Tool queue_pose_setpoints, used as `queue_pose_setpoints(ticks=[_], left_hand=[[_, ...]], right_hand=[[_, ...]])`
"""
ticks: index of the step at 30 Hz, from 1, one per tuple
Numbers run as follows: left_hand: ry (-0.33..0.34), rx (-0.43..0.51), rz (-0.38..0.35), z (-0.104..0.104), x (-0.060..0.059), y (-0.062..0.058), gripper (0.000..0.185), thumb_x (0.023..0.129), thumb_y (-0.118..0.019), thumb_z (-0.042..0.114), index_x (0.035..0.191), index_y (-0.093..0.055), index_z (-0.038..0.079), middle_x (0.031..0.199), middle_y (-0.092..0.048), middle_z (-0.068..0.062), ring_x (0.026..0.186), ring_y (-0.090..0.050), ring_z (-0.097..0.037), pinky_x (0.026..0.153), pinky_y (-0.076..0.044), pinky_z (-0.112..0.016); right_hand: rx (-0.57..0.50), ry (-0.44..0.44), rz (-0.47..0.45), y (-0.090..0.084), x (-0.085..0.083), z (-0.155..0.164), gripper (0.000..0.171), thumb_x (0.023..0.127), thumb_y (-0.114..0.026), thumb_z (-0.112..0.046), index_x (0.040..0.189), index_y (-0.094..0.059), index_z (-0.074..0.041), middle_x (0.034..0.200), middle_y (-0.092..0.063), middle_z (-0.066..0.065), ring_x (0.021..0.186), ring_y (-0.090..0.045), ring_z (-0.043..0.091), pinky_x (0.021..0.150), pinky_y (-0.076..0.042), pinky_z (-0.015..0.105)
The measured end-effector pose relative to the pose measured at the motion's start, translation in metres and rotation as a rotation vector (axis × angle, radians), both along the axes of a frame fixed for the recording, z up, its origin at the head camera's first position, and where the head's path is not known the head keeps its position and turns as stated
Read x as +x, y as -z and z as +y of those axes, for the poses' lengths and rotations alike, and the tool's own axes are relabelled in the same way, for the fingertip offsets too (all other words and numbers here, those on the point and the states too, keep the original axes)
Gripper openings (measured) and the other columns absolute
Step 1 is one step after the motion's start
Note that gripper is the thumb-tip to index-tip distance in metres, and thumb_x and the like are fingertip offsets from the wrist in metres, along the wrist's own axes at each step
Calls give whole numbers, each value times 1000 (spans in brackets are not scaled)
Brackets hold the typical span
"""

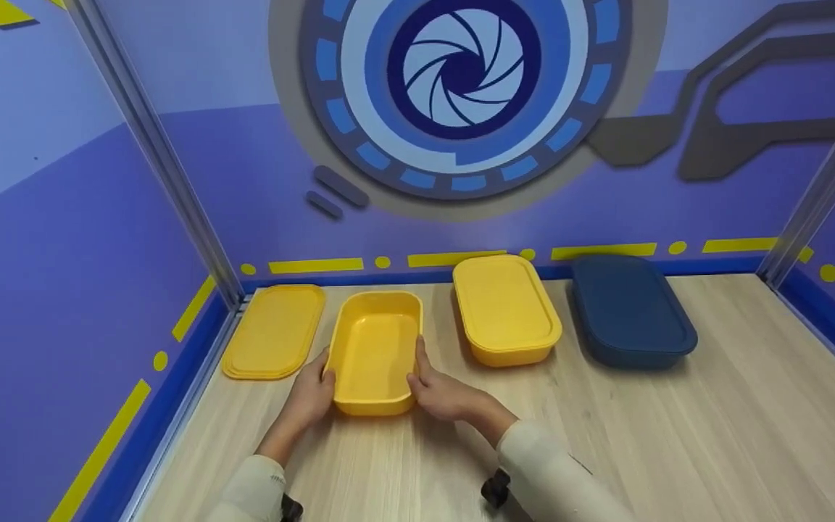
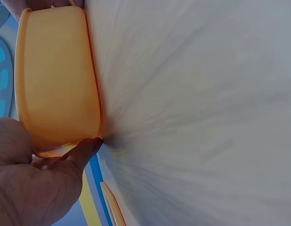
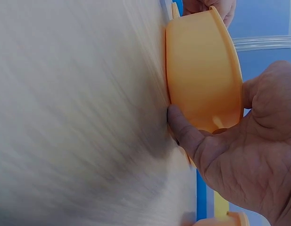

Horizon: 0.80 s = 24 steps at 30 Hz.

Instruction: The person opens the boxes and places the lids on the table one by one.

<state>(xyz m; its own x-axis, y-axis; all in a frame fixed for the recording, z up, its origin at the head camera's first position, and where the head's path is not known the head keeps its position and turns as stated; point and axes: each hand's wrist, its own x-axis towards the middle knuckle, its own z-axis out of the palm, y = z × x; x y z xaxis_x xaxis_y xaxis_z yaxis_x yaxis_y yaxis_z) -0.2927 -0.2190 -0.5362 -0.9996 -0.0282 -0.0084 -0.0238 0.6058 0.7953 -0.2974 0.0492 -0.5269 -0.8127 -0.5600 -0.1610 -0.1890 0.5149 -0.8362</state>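
Note:
Both hands hold an open yellow food container (image 1: 378,355) by its two long sides, low over the wooden table. My left hand (image 1: 310,390) grips its left wall, thumb near the rim. On the opposite wall, my right hand (image 1: 446,390) has its thumb by the rim and fingers along the outside. In the left wrist view the container's front wall (image 2: 58,75) faces the camera, and the left hand (image 2: 41,183) reaches under its lower edge. The right wrist view shows the right hand (image 3: 249,150) with a fingertip at the container's base. Inside, the container is empty.
A flat yellow lid (image 1: 275,332) lies left of the container. To the right stand a lidded yellow container (image 1: 507,304) and a lidded dark blue container (image 1: 631,308), both near the back wall. Printed panels (image 1: 229,167) enclose the wooden table (image 1: 642,449) at the back and sides.

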Motion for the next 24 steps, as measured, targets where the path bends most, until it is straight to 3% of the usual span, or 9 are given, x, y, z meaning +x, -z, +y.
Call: queue_pose_setpoints(ticks=[11, 24], left_hand=[[22, 34, 29, -3, 0, 3, 54, 111, -42, 7, 164, -36, -2, 166, -47, -24, 156, -44, -40, 129, -33, -60], [8, 50, -3, -1, 1, 1, 55, 112, -42, 9, 165, -35, 1, 168, -44, -22, 158, -42, -38, 130, -31, -59]], right_hand=[[-19, -7, 12, 0, -1, -3, 76, 118, -31, -25, 166, 22, 0, 179, 8, 26, 169, -8, 36, 138, -9, 55], [-3, -4, 17, -1, 0, -3, 75, 118, -30, -26, 166, 22, -1, 178, 7, 25, 169, -8, 36, 138, -9, 54]])
